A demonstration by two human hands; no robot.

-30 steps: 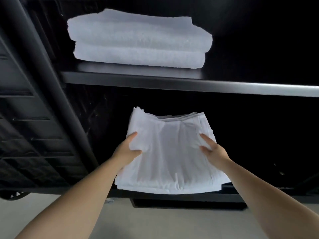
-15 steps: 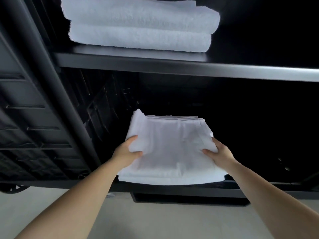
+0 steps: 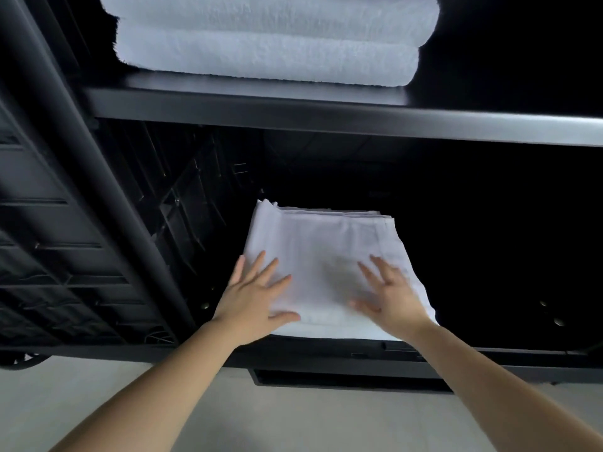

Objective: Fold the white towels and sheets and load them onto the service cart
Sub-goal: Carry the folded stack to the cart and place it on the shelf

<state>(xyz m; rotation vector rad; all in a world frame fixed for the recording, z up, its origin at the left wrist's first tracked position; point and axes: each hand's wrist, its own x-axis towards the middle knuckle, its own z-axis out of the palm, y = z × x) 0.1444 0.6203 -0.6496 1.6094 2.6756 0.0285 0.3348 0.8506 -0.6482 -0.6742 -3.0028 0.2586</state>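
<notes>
hands flat, fingers spread: left hand (image 3: 253, 300) and right hand (image 3: 393, 300) press folded sheet (image 3: 323, 249) on cart lower shelf (image 3: 489, 357); folded towels (image 3: 270, 40) above.

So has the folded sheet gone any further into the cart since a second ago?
Yes. The folded sheet has slid deeper onto the lower shelf; its near edge no longer overhangs the front lip. Both hands, left hand and right hand, now rest flat on it.

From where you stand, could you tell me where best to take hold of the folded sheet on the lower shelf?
Probably grip the folded sheet by its two side edges, coming from the open front. It lies flat, its near edge at the lower shelf lip, with both hands already flat on top.
</notes>
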